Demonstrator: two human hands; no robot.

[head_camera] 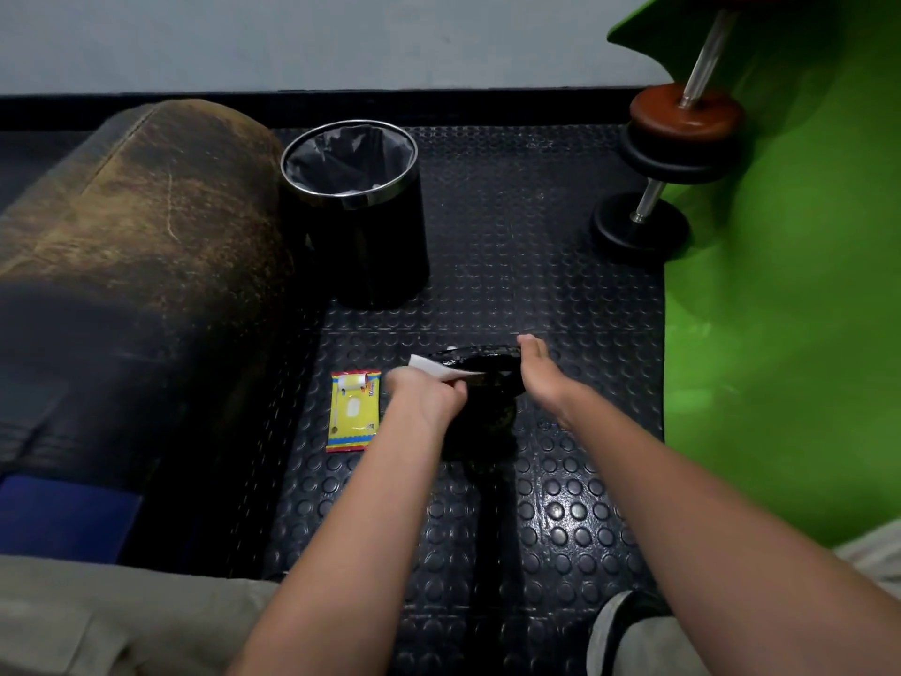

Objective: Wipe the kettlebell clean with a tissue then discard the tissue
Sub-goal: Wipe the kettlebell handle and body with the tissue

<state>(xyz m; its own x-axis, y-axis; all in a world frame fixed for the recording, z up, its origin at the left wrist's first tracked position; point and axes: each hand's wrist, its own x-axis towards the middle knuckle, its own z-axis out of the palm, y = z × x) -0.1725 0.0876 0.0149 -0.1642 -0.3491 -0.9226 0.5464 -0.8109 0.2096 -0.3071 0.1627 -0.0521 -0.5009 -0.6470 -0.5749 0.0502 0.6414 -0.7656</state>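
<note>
Your kettlebell (480, 383) sits on the studded rubber floor (536, 505), and everything here is best placed from it: the lined bin (353, 187) stands well beyond it and a little to its left, and the yellow wipe pack (353, 411) lies flat just to its left. Your left hand (429, 395) has its grip clenched on the white tissue (441, 369), which lies across the kettlebell's upper left edge. Your right hand (536, 370) rests against the kettlebell's right side with fingers fairly straight, steadying more than grasping. The main risk, as I judge it, is coverage: the kettlebell is black on a black floor in dim light, so you could easily leave its lower body and far side unwiped. A thin tissue dragged hard over a rough edge may also tear and leave scraps behind. If you push sideways, a loose right hand may let the kettlebell tip or slide toward the pack. The bin is a reach away, so a careless toss could land the tissue on the floor.
</note>
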